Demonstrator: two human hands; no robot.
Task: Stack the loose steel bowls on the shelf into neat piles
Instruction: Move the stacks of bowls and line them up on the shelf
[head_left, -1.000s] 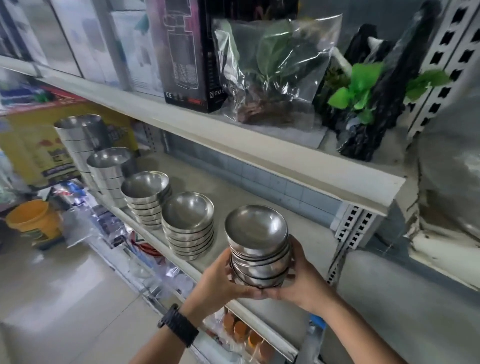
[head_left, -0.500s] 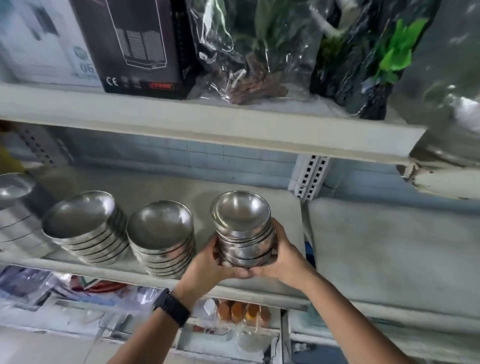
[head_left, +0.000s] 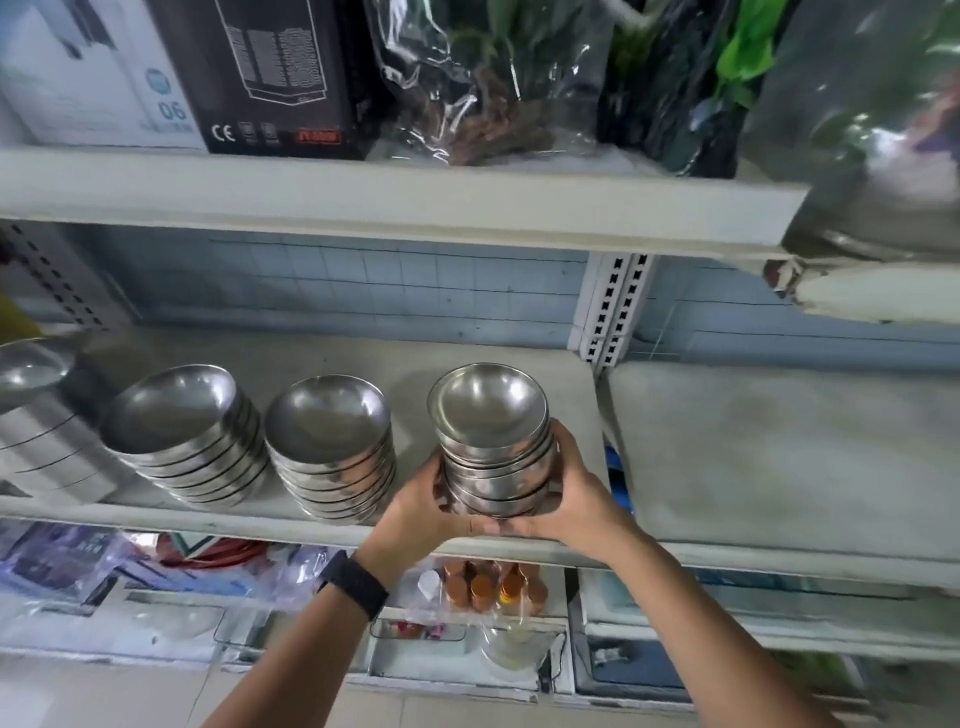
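Left hand (head_left: 421, 512) and right hand (head_left: 576, 499) were curled around the bowl stack (head_left: 493, 447) at the shelf (head_left: 727, 467) front edge, at 3 o'clock from the neighbouring pile (head_left: 330, 447). Step: placement. Next move probably required level seating before release

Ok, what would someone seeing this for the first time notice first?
First, the bowl stack held between the left hand and right hand at the shelf front. To its left stand a near pile and a far pile. Above, a black box sits on the upper shelf.
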